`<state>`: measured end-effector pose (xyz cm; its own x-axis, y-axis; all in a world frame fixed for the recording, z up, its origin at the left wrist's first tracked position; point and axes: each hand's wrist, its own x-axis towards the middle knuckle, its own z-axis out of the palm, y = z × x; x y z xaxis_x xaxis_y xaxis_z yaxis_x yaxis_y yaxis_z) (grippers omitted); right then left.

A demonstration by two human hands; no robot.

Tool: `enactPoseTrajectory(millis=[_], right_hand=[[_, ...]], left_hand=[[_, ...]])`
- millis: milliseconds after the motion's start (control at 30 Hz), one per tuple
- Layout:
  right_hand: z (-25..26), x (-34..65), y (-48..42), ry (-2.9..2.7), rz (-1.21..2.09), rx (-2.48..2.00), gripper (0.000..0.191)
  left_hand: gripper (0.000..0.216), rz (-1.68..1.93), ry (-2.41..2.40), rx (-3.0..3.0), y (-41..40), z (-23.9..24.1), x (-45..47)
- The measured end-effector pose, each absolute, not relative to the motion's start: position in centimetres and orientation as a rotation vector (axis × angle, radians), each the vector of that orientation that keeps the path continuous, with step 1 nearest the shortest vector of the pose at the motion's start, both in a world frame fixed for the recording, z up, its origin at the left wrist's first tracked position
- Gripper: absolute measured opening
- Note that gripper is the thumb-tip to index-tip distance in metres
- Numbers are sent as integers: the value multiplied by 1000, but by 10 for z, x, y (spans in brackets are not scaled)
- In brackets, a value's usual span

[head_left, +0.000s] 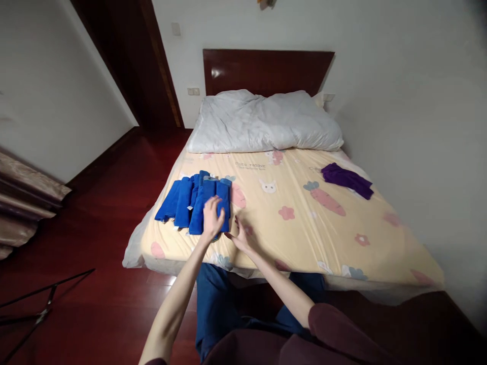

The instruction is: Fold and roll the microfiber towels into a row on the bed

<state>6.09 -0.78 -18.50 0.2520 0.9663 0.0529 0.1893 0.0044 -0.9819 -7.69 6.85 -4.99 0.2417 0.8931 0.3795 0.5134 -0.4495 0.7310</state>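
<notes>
Several folded blue cloths (184, 203) lie in an overlapping row on the left front part of the bed; small white tags stick out of some. I cannot tell whether they are towels or garments. My left hand (213, 218) rests on the right end of the row with fingers spread over the cloth. Beside the lower right corner of the rightmost blue cloth (225, 200) is my right hand (240, 238), thumb close to its edge and fingers apart. Neither hand visibly grips the fabric.
The bed (297, 238) has a yellow sheet with rabbits and carrots. A crumpled purple cloth (346, 178) lies at its right. A grey-white quilt (266, 121) lies by the dark headboard (266, 71). Black stand legs (49, 299) are on the floor at left.
</notes>
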Motion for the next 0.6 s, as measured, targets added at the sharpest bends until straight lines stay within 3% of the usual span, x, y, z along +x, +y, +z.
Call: enactPoseTrajectory(millis=[133,233,400,600], right_hand=[[-218,124,-83,-1085,898,-1452,51],[-228,199,-136,-938,817,-1577,40],[-207,357,-202,-712,443,-1926,41],[-197,532,-195,-608,197,-1937,40]], left_hand=[[36,387,942,2206,26,-103,12],[33,211,767,2263,-8,-142,96],[44,354,615,2391,-48,-196,200],[41,682,626,2650,-49,-250,220]])
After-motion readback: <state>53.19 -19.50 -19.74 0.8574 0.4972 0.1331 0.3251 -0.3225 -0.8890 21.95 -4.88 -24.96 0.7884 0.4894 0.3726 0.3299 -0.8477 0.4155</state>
